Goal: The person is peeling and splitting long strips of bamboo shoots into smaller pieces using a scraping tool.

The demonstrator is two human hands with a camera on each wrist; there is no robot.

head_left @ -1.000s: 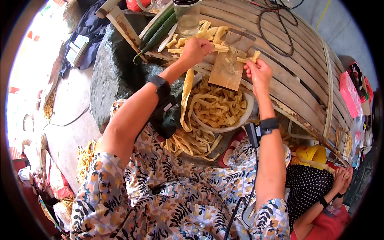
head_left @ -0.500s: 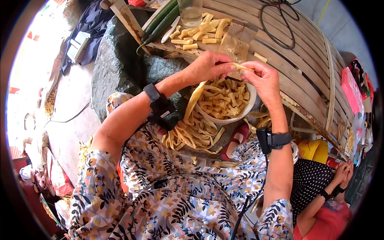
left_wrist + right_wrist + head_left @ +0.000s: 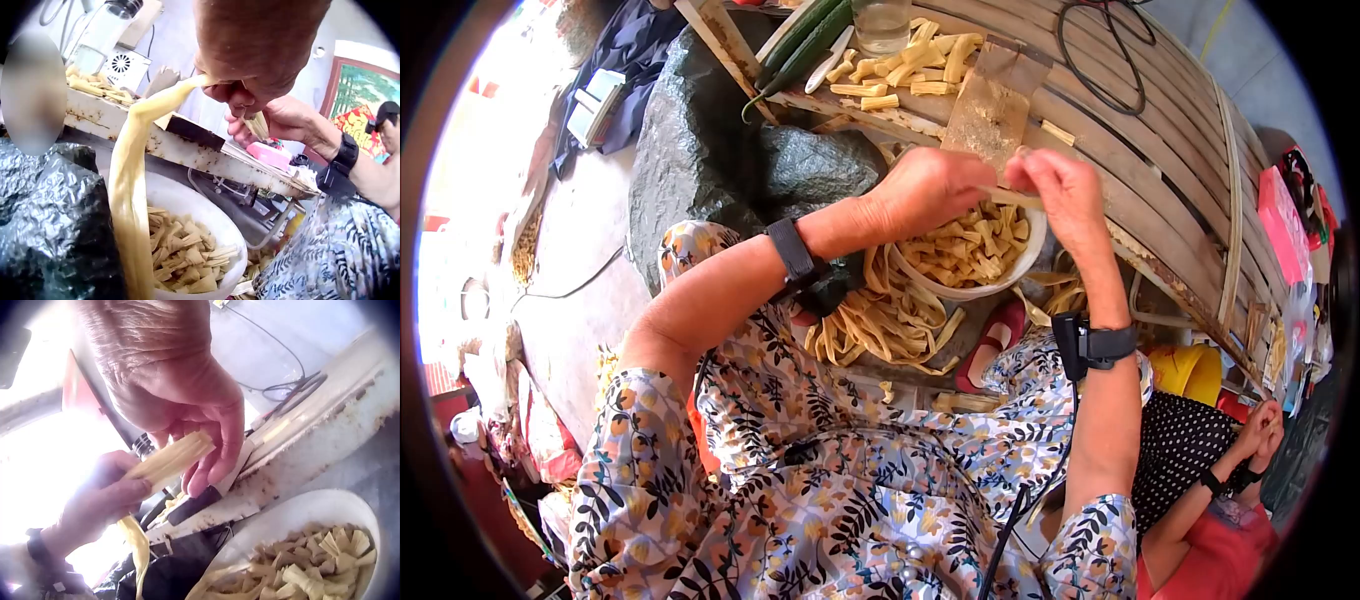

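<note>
The left hand (image 3: 930, 188) grips a folded yellow strip (image 3: 130, 187), whose long tail hangs beside the bowl in the left wrist view. From that hand (image 3: 106, 497) a short, layered end of the strip (image 3: 172, 461) sticks out towards the right hand (image 3: 181, 406). The right hand's fingers are loosely bent beside this end and not closed round it; its thumb is hard to make out. In the head view the right hand (image 3: 1062, 195) is just right of the left, above a white bowl (image 3: 1037, 250) of knotted yellow pieces (image 3: 960, 250).
A wooden board (image 3: 990, 105) lies on the slatted table (image 3: 1160, 150), near cut yellow pieces (image 3: 920, 60), a glass jar (image 3: 882, 28), cucumbers (image 3: 805, 45) and a black cable (image 3: 1090, 85). Loose strips (image 3: 880, 325) lie below the bowl. Another person's hands (image 3: 1258, 435) are at right.
Over the last second both hands came from the table to above the bowl, leaving a short piece on the slats. Since half a second ago the right fingers have parted from the strip.
</note>
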